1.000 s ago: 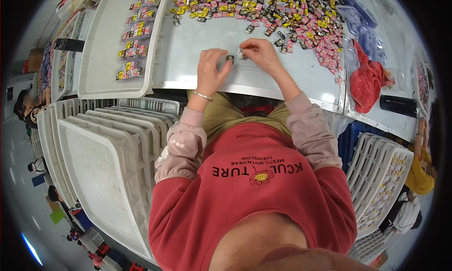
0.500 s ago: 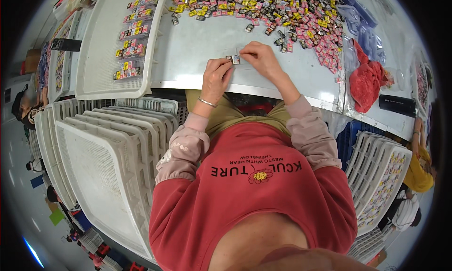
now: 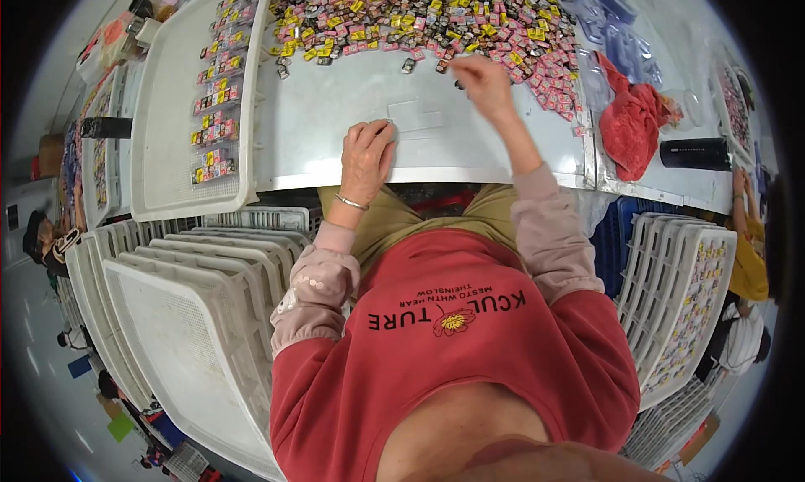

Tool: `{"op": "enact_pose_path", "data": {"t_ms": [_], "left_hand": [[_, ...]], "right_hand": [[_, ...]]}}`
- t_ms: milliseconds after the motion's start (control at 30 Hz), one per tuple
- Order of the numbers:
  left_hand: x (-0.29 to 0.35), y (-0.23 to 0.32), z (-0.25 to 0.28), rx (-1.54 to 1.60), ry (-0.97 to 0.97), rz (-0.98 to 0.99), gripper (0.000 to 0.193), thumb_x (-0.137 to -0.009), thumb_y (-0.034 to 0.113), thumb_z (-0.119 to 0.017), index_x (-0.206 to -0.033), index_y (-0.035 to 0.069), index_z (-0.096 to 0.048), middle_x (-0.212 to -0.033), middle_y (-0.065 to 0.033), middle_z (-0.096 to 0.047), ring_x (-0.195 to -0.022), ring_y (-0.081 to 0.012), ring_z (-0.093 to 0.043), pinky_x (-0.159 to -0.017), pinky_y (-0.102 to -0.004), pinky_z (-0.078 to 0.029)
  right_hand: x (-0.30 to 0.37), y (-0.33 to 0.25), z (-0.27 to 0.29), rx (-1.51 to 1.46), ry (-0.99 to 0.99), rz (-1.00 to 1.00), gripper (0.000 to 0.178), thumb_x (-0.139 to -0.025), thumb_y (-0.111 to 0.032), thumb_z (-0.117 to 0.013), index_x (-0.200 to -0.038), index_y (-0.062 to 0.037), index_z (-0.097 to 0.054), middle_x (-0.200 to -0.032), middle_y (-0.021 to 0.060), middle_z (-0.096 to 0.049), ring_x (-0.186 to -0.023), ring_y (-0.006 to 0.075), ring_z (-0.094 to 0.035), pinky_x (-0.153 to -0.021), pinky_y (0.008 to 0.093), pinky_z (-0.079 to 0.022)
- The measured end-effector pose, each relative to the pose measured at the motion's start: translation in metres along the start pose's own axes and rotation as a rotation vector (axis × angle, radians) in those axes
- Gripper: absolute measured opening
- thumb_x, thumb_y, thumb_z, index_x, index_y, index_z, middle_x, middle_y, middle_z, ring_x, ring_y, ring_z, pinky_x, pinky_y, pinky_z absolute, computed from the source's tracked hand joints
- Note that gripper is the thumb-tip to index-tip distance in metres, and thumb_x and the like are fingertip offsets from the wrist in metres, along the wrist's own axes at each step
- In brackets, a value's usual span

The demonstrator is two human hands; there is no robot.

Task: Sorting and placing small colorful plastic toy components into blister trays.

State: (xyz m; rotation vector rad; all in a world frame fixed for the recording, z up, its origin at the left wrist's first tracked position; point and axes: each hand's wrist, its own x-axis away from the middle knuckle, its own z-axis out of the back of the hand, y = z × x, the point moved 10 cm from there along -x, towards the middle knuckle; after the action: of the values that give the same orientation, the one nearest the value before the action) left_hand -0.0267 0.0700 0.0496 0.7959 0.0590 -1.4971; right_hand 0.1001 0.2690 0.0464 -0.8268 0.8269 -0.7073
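My left hand [image 3: 367, 159], with a bracelet at the wrist, rests by the table's front edge with its fingers curled together. Whatever lies inside those fingers is hidden. Just right of it a clear plastic piece [image 3: 417, 120] lies flat on the pale table [image 3: 319, 138], only its outline showing. My right hand [image 3: 489, 86] is over the near edge of a wide heap of small pink, black and yellow blocks [image 3: 419, 21]. Motion blurs its fingertips, so a block in them cannot be made out. A loose dark block [image 3: 408, 65] sits left of that hand.
At left stands a white tray [image 3: 168, 138] with a column of filled clear packs [image 3: 215, 128]. On the right are clear plastic shells [image 3: 616, 29], a red cloth [image 3: 629, 134] and a black cylinder [image 3: 696, 154]. Stacked white trays [image 3: 168, 323] flank me; other people work at both sides.
My right hand has gone from beside my left hand forward and right to the heap. The small blocks seen at my left fingertips no longer show. The whole view has shifted slightly.
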Motion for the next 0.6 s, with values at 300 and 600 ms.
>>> {"op": "enact_pose_path", "data": {"t_ms": [300,600], "left_hand": [[0.000,0.000,0.009,0.080,0.024,0.037,0.036,-0.070,-0.003,-0.063,-0.106,0.002,-0.062,-0.111,-0.0112,-0.059,-0.101,-0.0313,-0.053,-0.088,-0.0400,-0.043],[0.023,-0.064,0.064,0.143,0.354,0.339,0.031,-0.077,-0.011,-0.045,-0.099,0.000,-0.063,-0.106,-0.0142,-0.060,-0.097,-0.0263,-0.058,-0.084,-0.0326,-0.048]], "right_hand": [[-0.021,-0.003,-0.035,0.561,-0.245,0.219,0.027,-0.075,-0.019,-0.071,-0.099,-0.0073,-0.068,-0.101,0.0109,-0.063,-0.086,0.0319,-0.060,-0.078,0.0412,-0.049],[-0.013,-0.001,-0.037,0.579,-0.279,0.206,0.023,-0.076,-0.010,-0.069,-0.098,-0.0048,-0.064,-0.101,0.0105,-0.060,-0.090,0.0316,-0.060,-0.076,0.0409,-0.049]]}}
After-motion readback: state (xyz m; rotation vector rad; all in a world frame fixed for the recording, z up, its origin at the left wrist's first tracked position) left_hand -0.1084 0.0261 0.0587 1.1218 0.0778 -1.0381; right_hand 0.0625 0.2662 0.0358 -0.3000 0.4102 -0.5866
